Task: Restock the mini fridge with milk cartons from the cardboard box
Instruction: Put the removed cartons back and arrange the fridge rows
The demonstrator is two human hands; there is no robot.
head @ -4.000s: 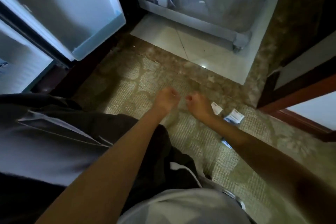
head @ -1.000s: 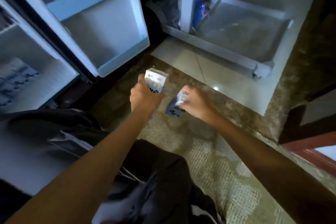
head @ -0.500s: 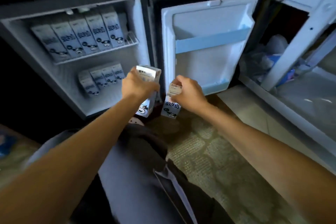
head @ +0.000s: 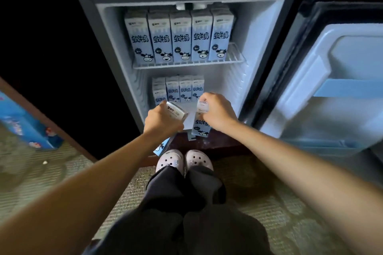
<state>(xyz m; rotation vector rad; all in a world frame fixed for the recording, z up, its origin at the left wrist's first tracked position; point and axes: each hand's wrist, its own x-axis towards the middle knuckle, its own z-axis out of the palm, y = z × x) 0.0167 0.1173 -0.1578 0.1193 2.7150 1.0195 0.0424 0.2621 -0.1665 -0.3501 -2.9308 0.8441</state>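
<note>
At fridge (head: 113, 43), left hand (head: 160, 121) grips tilted carton (head: 175, 112), right hand (head: 218, 111) grips upright carton (head: 200, 128)

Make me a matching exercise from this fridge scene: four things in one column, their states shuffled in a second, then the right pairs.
1. left-hand carton
2. right-hand carton
3. top-shelf cartons
4. fridge door

A. swung open to the right
B. five across the front
C. held tilted
D. held upright

Pairs: 1-C, 2-D, 3-B, 4-A
</note>
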